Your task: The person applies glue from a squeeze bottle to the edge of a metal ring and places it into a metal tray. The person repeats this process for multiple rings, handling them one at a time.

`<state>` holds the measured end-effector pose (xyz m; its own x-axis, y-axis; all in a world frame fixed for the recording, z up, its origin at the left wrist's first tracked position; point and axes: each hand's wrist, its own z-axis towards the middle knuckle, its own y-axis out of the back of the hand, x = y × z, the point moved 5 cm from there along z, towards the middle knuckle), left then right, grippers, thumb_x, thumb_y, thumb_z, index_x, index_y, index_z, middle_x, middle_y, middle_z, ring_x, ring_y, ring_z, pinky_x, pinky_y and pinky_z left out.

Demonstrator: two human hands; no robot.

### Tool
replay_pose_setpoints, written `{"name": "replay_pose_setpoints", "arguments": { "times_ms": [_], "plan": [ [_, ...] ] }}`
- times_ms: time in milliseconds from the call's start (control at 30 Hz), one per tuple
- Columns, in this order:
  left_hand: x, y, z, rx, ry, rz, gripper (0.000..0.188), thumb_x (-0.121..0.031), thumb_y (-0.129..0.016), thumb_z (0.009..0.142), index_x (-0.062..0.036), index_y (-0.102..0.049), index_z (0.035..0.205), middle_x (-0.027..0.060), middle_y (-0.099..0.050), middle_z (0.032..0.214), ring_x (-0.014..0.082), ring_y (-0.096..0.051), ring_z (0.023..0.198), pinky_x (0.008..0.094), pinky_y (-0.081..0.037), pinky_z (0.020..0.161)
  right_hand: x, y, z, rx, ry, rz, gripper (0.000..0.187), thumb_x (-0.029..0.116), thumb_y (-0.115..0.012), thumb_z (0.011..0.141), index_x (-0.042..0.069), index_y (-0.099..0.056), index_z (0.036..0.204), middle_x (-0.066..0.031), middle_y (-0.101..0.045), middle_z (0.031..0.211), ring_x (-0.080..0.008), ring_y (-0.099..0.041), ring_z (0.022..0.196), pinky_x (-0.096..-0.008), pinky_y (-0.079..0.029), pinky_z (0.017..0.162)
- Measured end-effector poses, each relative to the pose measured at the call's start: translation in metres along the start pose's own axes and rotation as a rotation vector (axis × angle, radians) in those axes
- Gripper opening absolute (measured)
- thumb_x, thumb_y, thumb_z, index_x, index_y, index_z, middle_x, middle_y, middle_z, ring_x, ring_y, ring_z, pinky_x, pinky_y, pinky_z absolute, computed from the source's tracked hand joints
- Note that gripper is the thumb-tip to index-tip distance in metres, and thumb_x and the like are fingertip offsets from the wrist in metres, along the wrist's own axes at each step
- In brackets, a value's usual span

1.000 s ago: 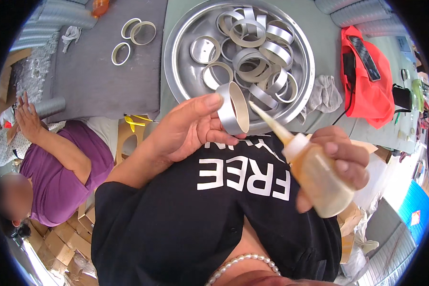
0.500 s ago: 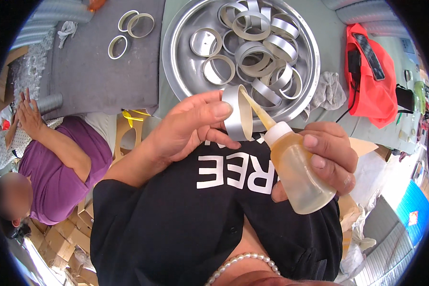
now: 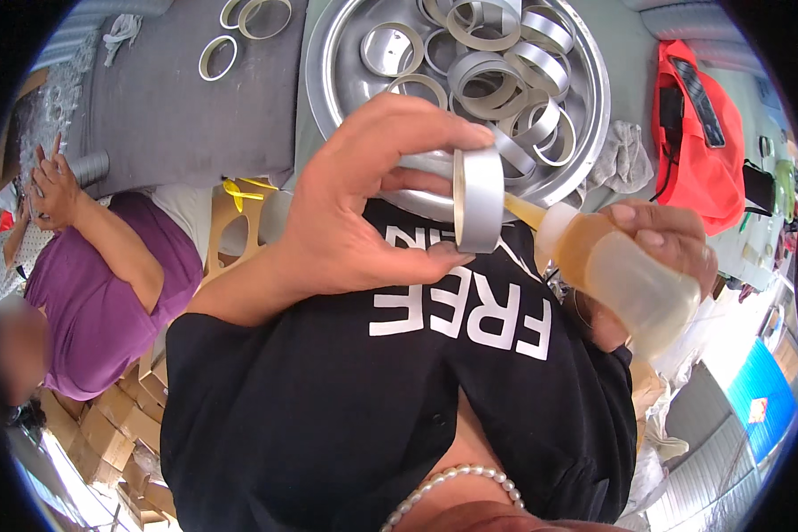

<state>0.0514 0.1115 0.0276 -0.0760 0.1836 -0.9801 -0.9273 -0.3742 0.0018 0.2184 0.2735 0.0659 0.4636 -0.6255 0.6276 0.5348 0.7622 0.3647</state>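
Note:
Between the thumb and fingers of my left hand a silver ring stands on edge, in front of my chest. My right hand is wrapped round a translucent squeeze bottle with a white collar and a long narrow nozzle. Amber liquid shows in the bottle's neck end. It lies tilted, and its nozzle points left at the ring; the tip is hidden behind the ring's edge, so I cannot tell whether it touches. Beyond my hands, a round metal tray holds several loose silver rings.
Three more rings lie on the dark grey mat at the far left. Right of the tray are a grey cloth and a red bag. On the left sits another person in a purple top, hands raised. Cardboard boxes lie behind.
My left hand has turned the ring, so its outer band now faces right. The bottle has moved right and tilted flatter, its nozzle going from the ring's opening to behind its edge.

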Motion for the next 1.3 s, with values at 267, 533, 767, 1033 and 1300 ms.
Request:
{"name": "replay_pose_setpoints", "arguments": {
  "times_ms": [267,533,767,1033,1300],
  "plan": [
    [-0.013,-0.004,-0.003,0.033,-0.416,0.492,0.055,0.008,-0.078,0.058,-0.0026,-0.068,0.11,0.0147,-0.059,0.119,0.0282,-0.061,0.11,0.037,-0.055,0.087,-0.023,-0.001,-0.01,-0.414,-0.594,0.158,0.078,0.06,-0.078,0.071,-0.005,-0.054,0.108,-0.0159,-0.06,0.089,-0.0246,-0.064,0.079,-0.0318,-0.052,0.067],
    [-0.013,0.012,-0.01,-0.019,-0.415,0.511,0.062,0.0,-0.079,0.06,-0.0025,-0.063,0.119,0.0159,-0.057,0.12,0.0272,-0.06,0.111,0.0359,-0.052,0.089,-0.063,-0.019,-0.021,-0.523,-0.924,0.953,0.059,0.052,-0.049,0.099,-0.005,-0.048,0.114,-0.0146,-0.058,0.099,-0.0101,-0.052,0.056,-0.0205,-0.044,0.048],
    [0.041,0.131,-0.053,-0.511,0.186,0.971,0.062,-0.019,-0.08,0.067,-0.0047,-0.06,0.123,0.0123,-0.057,0.122,0.03,-0.058,0.109,0.0371,-0.049,0.088,-0.085,0.003,-0.041,-0.691,-0.81,1.269,0.064,0.056,-0.047,0.098,-0.007,-0.054,0.111,-0.0161,-0.06,0.103,-0.0053,-0.048,0.047,-0.0164,-0.041,0.046],
    [0.03,0.06,0.015,-0.159,-0.11,1.155,0.057,-0.013,-0.077,0.068,-0.0058,-0.06,0.122,0.0107,-0.057,0.122,0.0297,-0.054,0.112,0.0394,-0.048,0.09,-0.084,0.0,-0.036,-0.612,-0.767,1.364,0.062,0.052,-0.054,0.096,-0.008,-0.05,0.114,-0.017,-0.055,0.104,-0.0072,-0.047,0.05,-0.021,-0.041,0.052],
    [0.078,0.015,0.042,0.294,0.121,1.169,0.055,-0.009,-0.072,0.066,-0.0047,-0.059,0.119,0.0113,-0.056,0.114,0.0312,-0.054,0.111,0.0402,-0.047,0.095,-0.073,0.019,-0.045,-0.654,-0.681,1.225,0.063,0.052,-0.052,0.097,-0.007,-0.049,0.116,-0.0161,-0.052,0.107,-0.0086,-0.05,0.051,-0.0226,-0.044,0.053]
  ]
}}
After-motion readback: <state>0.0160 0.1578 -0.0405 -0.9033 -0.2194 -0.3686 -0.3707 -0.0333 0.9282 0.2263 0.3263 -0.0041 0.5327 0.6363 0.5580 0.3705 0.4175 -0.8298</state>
